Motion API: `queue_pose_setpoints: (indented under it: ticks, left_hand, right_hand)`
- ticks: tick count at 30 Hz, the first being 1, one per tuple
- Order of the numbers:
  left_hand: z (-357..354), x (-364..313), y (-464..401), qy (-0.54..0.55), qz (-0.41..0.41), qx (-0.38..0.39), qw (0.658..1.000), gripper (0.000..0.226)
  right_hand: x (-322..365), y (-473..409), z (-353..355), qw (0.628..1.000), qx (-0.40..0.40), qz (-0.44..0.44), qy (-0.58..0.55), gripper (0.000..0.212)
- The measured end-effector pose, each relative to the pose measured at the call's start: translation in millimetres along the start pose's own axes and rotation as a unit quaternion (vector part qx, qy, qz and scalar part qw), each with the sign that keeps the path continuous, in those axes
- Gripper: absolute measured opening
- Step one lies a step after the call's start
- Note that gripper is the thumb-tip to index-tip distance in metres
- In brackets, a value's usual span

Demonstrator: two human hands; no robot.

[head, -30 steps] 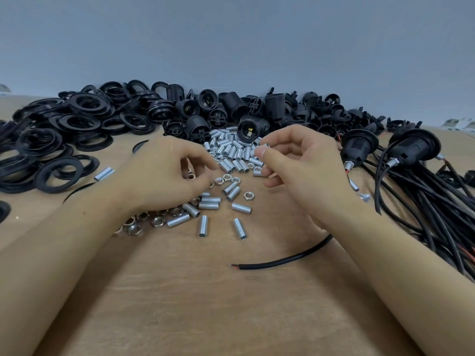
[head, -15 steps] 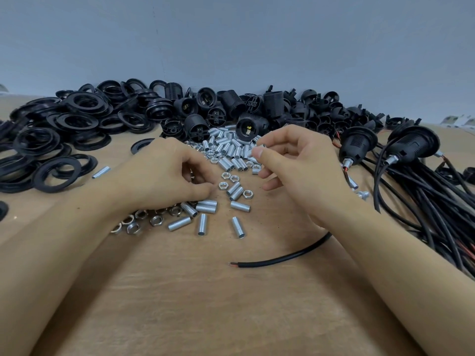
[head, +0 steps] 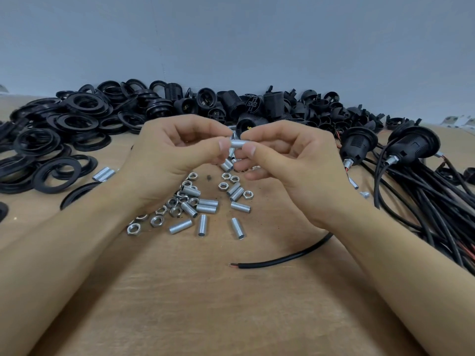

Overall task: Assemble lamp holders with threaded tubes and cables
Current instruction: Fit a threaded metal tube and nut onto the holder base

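Rings [head: 64, 129], black, heaped along the table's [head: 231, 317] far left edge and spilling toward the left side; one stray tube pair [head: 102, 174] lies just beside them. Left hand [head: 169, 160] raised over the middle of the table, fingers curled, thumb and forefinger pinching the left end of a threaded tube [head: 237, 144]. Whether a nut sits on that end, cannot tell; the fingertips cover it. Below the hands, on the bare wood at table centre: loose nuts [head: 156, 220] to the left, loose tubes [head: 205, 209] scattered among and right of them, some touching, some apart. Holders [head: 231, 104], black, piled along the far edge at the middle, behind the hands. Right hand [head: 290, 160] also raised, fingers curled, thumb and forefinger pinching the right end of the same tube, which is held level between both hands, clear of the table. A single cable [head: 282, 259] with a stripped end lies on the wood near the right forearm, running under it. Finished holders [head: 408, 145] with cables attached rest toward the far right edge, their cable bundle [head: 424, 201] trailing down the right side.
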State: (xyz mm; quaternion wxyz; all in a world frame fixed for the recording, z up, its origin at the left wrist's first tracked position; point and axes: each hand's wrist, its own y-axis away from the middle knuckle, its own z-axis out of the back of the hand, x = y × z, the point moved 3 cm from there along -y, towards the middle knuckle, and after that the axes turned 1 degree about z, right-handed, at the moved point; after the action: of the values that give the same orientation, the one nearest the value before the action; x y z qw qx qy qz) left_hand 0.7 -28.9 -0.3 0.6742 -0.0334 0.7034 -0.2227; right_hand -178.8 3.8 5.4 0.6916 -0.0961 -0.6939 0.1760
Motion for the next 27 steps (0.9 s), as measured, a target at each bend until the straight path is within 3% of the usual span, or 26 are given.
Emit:
queue_pose_setpoints:
  ticks: [4, 8, 13, 20, 27]
  left_hand:
    - [-3.9, 3.5, -1.0, 0.077, 0.052, 0.018, 0.996, 0.011]
    - [-6.2, 7.6, -0.2, 0.104, 0.118, 0.026, 0.987, 0.017]
    - [-6.2, 6.4, 1.2, 0.106, 0.111, 0.021, 0.988, 0.016]
    - [-8.4, 8.7, 2.6, 0.139, 0.157, 0.044, 0.977, 0.018]
    - [-12.0, 6.6, 4.7, 0.139, 0.148, 0.041, 0.978, 0.020]
  right_hand:
    - [1.0, 0.3, 3.1, 1.000, -0.005, 0.027, 0.011, 0.011]
    - [0.5, 3.6, 3.3, 0.978, -0.014, 0.119, 0.168, 0.011]
    - [2.2, 4.4, 3.0, 0.952, -0.012, 0.177, 0.251, 0.009]
    - [14.3, 5.0, -0.2, 0.873, 0.005, 0.300, 0.385, 0.010]
    - [11.6, 4.2, 2.7, 0.916, 0.000, 0.224, 0.334, 0.013]
